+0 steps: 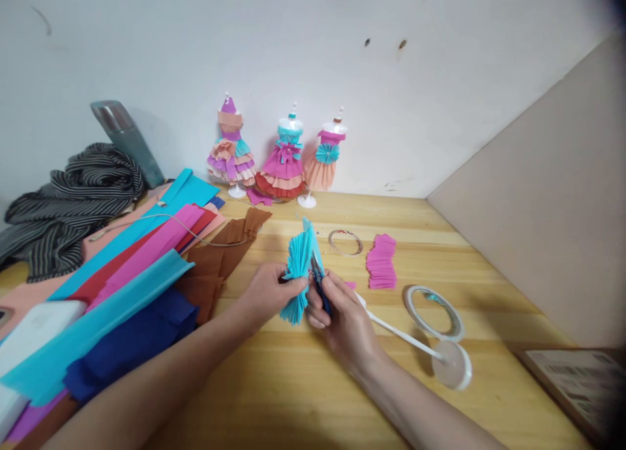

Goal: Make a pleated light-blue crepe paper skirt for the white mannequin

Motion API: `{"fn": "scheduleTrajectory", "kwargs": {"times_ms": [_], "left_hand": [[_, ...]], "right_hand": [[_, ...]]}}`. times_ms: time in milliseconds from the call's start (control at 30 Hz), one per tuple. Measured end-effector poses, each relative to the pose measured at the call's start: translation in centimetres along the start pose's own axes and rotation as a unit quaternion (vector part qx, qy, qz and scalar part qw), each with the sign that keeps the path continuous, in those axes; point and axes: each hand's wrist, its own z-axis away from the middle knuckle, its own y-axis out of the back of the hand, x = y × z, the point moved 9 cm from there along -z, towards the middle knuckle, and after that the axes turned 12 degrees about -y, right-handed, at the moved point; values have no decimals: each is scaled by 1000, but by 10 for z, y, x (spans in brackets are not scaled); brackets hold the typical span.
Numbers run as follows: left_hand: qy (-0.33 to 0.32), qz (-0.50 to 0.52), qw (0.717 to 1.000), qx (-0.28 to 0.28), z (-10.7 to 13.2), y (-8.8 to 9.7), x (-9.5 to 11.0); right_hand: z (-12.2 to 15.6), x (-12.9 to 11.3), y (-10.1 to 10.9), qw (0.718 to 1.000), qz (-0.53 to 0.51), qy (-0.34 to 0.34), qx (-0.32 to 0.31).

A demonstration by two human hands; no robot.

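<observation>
Pinched in my left hand [274,290] is a piece of pleated turquoise crepe paper [297,257], its folds fanning out above and below the fingers. My right hand [340,306] grips a pair of dark-blue-handled scissors [320,284], the blades pointing up along the paper's right edge. Part of the blades is hidden behind the paper. Just right of my right hand, a white stand with a thin rod and round base [452,365] lies on its side. A gathered pink crepe piece [381,262] rests farther right.
Three small dress forms in crepe dresses, purple [231,143], pink [285,153] and peach [325,156], stand by the wall. Crepe sheets [132,235] pile up at left, near a striped cloth [83,195] and a bottle [130,143]. Tape rolls [457,319] [345,242] lie right. A cardboard box [577,378] sits at lower right.
</observation>
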Motion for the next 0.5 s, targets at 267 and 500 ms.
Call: {"fn": "scheduleTrajectory", "kwargs": {"times_ms": [267, 500], "left_hand": [[9, -38, 999, 17, 0, 4, -3], [9, -68, 998, 15, 1, 5, -4]], "right_hand": [[2, 2, -1, 1000, -19, -18, -3], [1, 4, 3, 999, -24, -23, 0]]}}
